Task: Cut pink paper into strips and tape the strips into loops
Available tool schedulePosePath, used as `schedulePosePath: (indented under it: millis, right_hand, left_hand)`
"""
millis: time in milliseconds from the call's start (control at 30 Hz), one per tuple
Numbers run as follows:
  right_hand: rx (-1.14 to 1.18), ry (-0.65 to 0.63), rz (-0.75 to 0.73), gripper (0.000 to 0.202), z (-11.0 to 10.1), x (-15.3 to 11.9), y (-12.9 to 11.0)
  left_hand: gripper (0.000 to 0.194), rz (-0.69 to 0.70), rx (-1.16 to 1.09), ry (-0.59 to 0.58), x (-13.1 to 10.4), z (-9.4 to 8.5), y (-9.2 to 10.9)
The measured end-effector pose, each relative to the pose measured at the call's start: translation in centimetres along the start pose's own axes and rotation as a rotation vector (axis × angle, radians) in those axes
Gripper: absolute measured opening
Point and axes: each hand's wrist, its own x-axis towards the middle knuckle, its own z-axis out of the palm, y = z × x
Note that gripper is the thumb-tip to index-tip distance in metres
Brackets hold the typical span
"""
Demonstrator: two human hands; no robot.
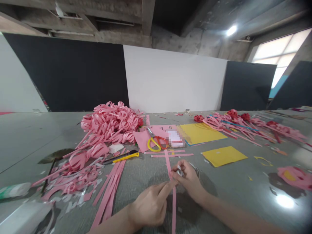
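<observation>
A long pink paper strip runs from near the phone down to the front of the grey table. My left hand is closed, its fingertips meeting at the strip's middle; what it pinches is too small to tell. Just right of the strip, my right hand is closed around a small whitish, shiny piece, with its fingertips touching the strip. Two shorter pink strips lie crosswise near the long strip's upper end. Behind the right hand a round clear object is partly hidden.
Scissors, a phone and yellow sheets lie behind the hands. Left are a cutter, loose pink strips, paper scraps and a pink paper pile. Paper flowers lie right.
</observation>
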Motion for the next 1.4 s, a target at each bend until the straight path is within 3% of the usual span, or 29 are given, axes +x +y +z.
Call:
schedulePosePath:
  millis: [100, 233, 333, 400, 533, 733, 800, 967, 1200, 1400]
  right_hand:
    - [0.012, 0.010, -0.002, 0.023, 0.0, -0.1, -0.1]
    - [-0.055, -0.037, -0.004, 0.019, 0.2, -0.4, -0.6]
    - [-0.148, -0.068, -0.026, 0.016, 0.3, -0.5, -1.1]
    - [-0.209, -0.084, -0.040, 0.016, 0.3, -0.6, -1.3]
    - [-0.344, -0.113, -0.056, 0.014, 0.3, -0.8, -1.3]
    - [-0.404, -0.142, -0.080, 0.011, 0.4, -0.9, -1.5]
    - [-0.381, -0.089, -0.115, 0.007, 0.3, -0.9, -1.5]
    - [-0.342, 0.024, -0.139, 0.017, -0.1, -0.7, -1.1]
    - [-0.386, -0.048, -0.236, 0.022, -0.3, -0.5, -1.0]
    - [-0.295, -0.083, -0.175, 0.034, 0.0, -0.8, -0.8]
  left_hand:
    - [0.055, -0.084, 0.011, 0.080, 0.3, -0.1, 0.1]
    - [0.032, -0.518, -0.083, 0.299, 1.1, -0.4, 0.1]
    - [0.025, -0.771, -0.320, 0.400, 1.6, -0.4, -0.5]
    - [0.023, -0.838, -0.535, 0.403, 1.9, -0.1, -1.1]
    - [0.026, -0.836, -0.783, 0.414, 2.0, 0.4, -2.0]
    - [0.030, -0.884, -0.785, 0.462, 2.0, 0.1, -2.1]
    - [0.031, -0.898, -0.800, 0.438, 2.0, 0.2, -2.1]
    - [0.027, -0.916, -0.870, 0.327, 2.0, 0.7, -1.8]
    - [0.024, -0.886, -0.916, 0.232, 1.6, 1.3, -1.8]
    - [0.019, -0.853, -0.910, 0.205, 1.5, 1.4, -1.9]
